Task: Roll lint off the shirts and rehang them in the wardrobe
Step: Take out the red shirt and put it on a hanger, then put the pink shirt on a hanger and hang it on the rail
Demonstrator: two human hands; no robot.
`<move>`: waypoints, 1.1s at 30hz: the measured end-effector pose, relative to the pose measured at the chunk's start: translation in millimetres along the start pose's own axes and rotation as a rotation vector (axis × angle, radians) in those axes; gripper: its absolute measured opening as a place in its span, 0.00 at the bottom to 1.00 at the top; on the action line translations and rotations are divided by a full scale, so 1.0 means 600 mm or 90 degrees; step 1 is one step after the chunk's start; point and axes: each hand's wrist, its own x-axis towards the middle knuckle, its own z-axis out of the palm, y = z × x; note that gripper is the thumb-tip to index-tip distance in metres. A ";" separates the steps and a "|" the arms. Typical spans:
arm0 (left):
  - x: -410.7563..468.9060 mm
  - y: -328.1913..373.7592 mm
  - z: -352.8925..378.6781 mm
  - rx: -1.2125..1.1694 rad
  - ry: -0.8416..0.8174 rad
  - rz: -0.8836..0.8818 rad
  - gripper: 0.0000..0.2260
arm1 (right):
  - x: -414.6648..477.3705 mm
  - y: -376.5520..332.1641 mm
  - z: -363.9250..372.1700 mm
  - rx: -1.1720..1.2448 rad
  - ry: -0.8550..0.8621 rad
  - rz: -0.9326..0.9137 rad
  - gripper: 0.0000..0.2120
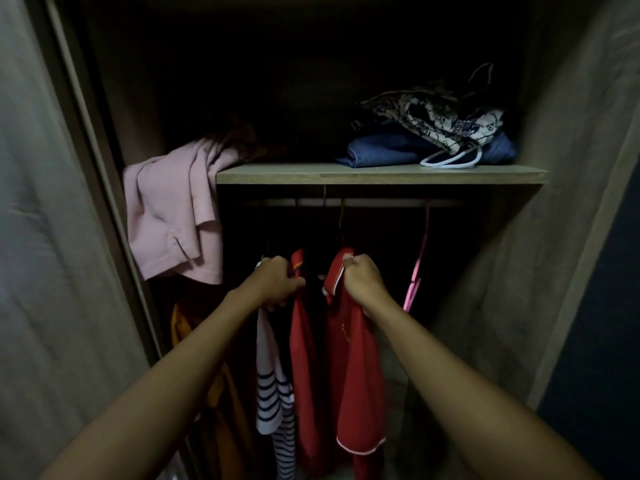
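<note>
Inside a dark wardrobe, shirts hang from a rail (pixel 381 202) under a shelf. My right hand (pixel 365 280) is closed on the shoulder of a red polo shirt (pixel 356 375) with white trim, hanging on a hanger. My left hand (pixel 277 282) grips the top of the garments to its left: a second red shirt (pixel 304 358) and a white shirt with navy stripes (pixel 272 393). Which of the two it holds I cannot tell. An empty pink hanger (pixel 417 271) hangs to the right. No lint roller is in view.
A pink shirt (pixel 173 213) drapes over the shelf's (pixel 381 174) left end. Folded jeans (pixel 391 150) and a patterned cloth (pixel 433 119) lie on the shelf. An orange garment (pixel 183 323) hangs at the far left. Wardrobe side walls (pixel 536 237) stand close on both sides.
</note>
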 end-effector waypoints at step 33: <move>-0.059 0.069 -0.309 0.210 0.362 0.182 0.08 | 0.012 -0.452 -0.029 -0.300 -0.093 -0.441 0.14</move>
